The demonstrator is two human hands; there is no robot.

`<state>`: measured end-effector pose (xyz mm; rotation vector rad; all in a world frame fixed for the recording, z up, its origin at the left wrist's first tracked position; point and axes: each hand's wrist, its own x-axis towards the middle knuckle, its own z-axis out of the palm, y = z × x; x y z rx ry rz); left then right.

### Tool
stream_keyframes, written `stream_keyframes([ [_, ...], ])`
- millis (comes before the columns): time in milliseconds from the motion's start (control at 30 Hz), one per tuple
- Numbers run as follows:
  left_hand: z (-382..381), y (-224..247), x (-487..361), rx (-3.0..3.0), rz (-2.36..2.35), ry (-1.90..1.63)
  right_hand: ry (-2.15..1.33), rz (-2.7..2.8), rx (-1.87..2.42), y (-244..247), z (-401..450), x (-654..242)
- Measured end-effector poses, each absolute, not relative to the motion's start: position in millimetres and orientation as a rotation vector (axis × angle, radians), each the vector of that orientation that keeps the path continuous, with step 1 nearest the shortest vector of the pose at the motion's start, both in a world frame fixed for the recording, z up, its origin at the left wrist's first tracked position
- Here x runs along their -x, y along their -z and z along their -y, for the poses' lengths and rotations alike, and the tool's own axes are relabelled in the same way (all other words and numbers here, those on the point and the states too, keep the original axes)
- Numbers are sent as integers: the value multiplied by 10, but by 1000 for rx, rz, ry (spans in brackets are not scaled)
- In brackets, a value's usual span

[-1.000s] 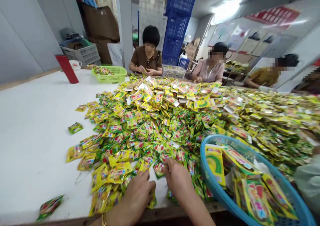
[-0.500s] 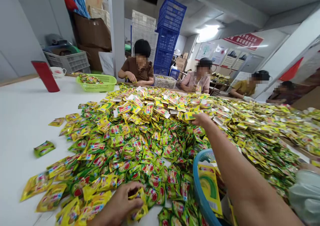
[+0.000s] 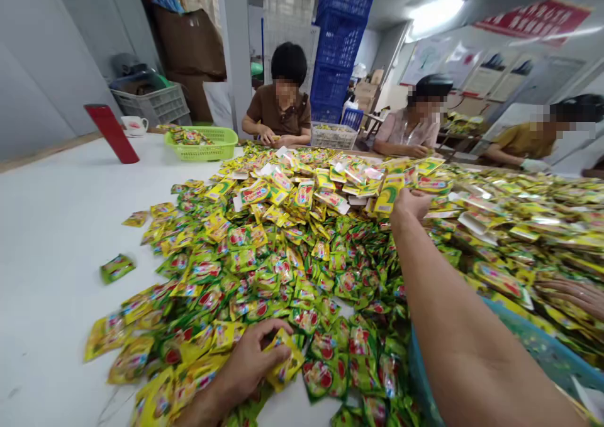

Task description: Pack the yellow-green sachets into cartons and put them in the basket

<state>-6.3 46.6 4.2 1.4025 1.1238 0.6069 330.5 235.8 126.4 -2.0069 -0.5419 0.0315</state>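
Unlike a second ago, the right hand (image 3: 411, 205) is far out from the left hand (image 3: 250, 361). Beyond the smooth white surface (image 3: 56, 244), a stiff, flat carton (image 3: 389, 192) lies just left of the nearer right hand, long axis pointing away; whether that grip holds it, I cannot tell. The left pinches a glossy, crinkled yellow sachet (image 3: 289, 365)

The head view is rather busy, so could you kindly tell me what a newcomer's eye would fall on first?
Probably the broad heap of yellow and green packets across the white table. Next come the left hand, holding a yellow packet at the near side, and the right hand, stretched out to the cartons farther back. Tall blue crates stand out behind.
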Motion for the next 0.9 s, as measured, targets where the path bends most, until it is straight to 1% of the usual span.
stream_keyframes([
  [100, -476, -116, 113, -1397, -1164, -731, 57, 650, 1969, -1211, -2281, -3000],
  [200, -473, -113, 194, -1335, -1185, -821, 93, 741, 1994, -1049, -2124, -2740],
  [300, -460, -76, 250, -1280, -1163, -889, 125, 693, 2106, -919, -1987, -2694],
  [400, -454, -53, 250, -1225, -1131, -919, 123, 728, 2228, -958, -1968, -2799],
  [567, -522, -18, 204, -1200, -1061, -912, 84, 1152, 2347, -1087, -2151, -2822],
  [700, -581, 36, 203, -1118, -1016, -924, 59, 1463, 2394, -949, -2249, -2673],
  [800, -584, 15, 207, -1057, -1036, -926, 70, 1596, 2422, -887, -2252, -2595],
  [900, -576, -57, 209, -996, -1038, -986, 145, 1610, 2450, -978, -2205, -2521],
])
